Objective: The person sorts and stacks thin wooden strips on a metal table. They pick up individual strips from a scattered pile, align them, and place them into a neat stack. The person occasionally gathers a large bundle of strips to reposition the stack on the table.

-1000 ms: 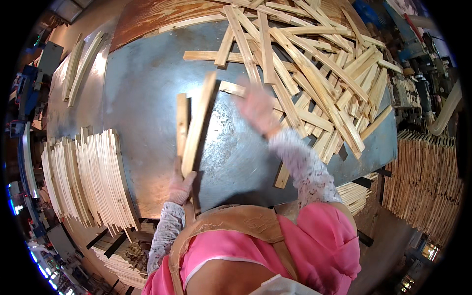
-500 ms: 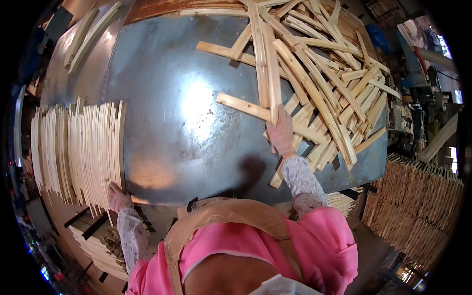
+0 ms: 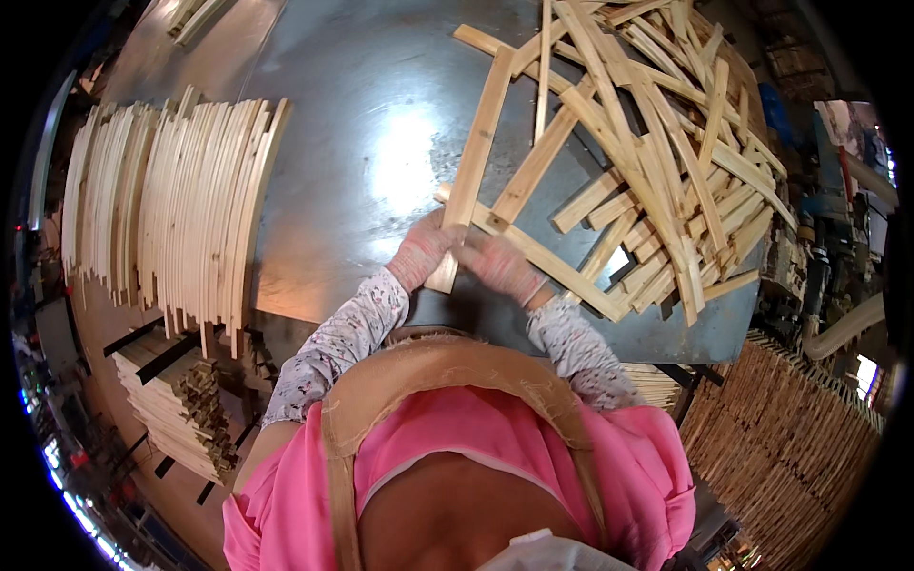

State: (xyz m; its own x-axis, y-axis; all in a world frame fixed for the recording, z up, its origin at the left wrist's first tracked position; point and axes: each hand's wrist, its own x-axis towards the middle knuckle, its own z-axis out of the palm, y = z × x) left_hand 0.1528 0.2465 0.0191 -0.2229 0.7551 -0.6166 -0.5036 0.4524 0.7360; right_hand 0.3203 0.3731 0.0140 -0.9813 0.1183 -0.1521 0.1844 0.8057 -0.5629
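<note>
Board (image 3: 481, 143) in your grasp: it slants over the near middle of the table (image 3: 328, 133), one end pointing far, and your left hand (image 3: 419, 252) is clenched round its near part from the left. Your right hand (image 3: 502, 266) has its fingertips at the board's right edge; they seem to touch it, but I cannot tell whether they grip. The likeliest trouble lies beneath: the board crosses over a loose slat (image 3: 571, 276) running nearer toward the right, so a pull or twist could drag that slat along and unsettle the tangled pile (image 3: 624, 157) on the right, where many lengths lie across one another. Fingers sliding along a rough edge could pick up a splinter. With your hold so close to the near end, the far end could swing and knock neighbouring lengths. On the left, the stack (image 3: 205, 209) has uneven near ends; a careless bump could push pieces out of line.
</note>
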